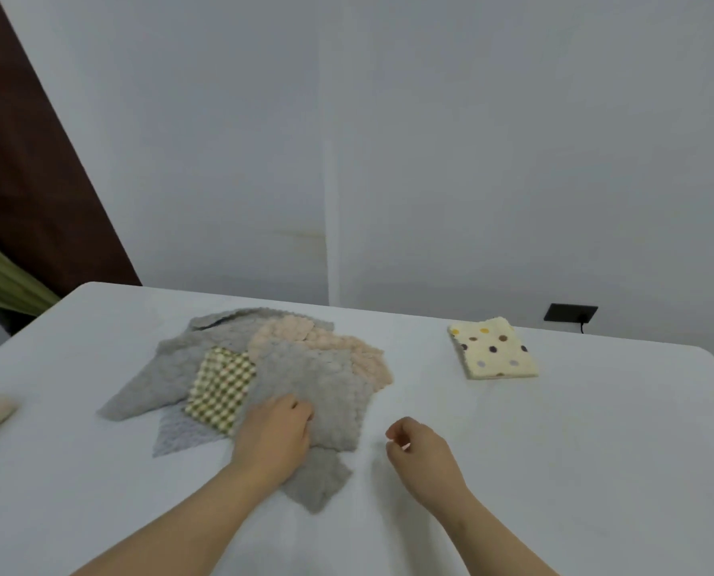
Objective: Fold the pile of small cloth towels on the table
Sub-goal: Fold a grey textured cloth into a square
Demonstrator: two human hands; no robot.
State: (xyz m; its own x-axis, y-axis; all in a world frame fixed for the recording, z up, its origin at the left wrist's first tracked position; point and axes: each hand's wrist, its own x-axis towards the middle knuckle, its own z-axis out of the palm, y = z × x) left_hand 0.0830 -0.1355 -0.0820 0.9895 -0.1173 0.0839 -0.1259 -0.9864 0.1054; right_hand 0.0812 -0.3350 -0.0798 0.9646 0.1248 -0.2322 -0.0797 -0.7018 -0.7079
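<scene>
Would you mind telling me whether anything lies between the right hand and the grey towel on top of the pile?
Nothing visible does. The right hand hovers over bare table just right of the top grey towel, with only open surface between them. The left hand already rests on that towel's left part.

The left hand point(274, 436) lay palm-down with fingers curled, forearm reaching forward, while the right hand point(419, 455) hovered loosely curled, holding nothing.
</scene>
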